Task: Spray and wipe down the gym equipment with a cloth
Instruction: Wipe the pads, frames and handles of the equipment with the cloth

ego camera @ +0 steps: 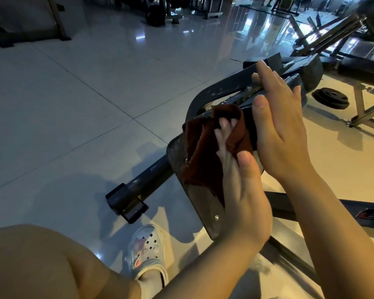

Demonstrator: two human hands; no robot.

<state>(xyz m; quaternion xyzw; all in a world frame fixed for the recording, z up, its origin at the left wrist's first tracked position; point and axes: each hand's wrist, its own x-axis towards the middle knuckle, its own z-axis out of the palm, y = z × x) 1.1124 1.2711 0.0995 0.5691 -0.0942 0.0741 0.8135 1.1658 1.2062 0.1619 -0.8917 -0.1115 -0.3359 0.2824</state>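
A dark metal gym machine fills the middle of the head view, with a curved black frame bar [205,93] and a flat plate [200,199] below it. My left hand [240,182] grips a dark red-brown cloth [201,152] and presses it against the plate and the frame. My right hand [283,130] lies flat along the upper frame bar, fingers stretched out over it, thumb near the cloth. No spray bottle is in view.
A black floor tube with a square end bracket [125,201] runs out to the left over glossy grey tiles. A weight plate [330,98] lies on the floor at the right beside another bench frame [363,108]. My knee and a clear clog [146,253] are at the bottom.
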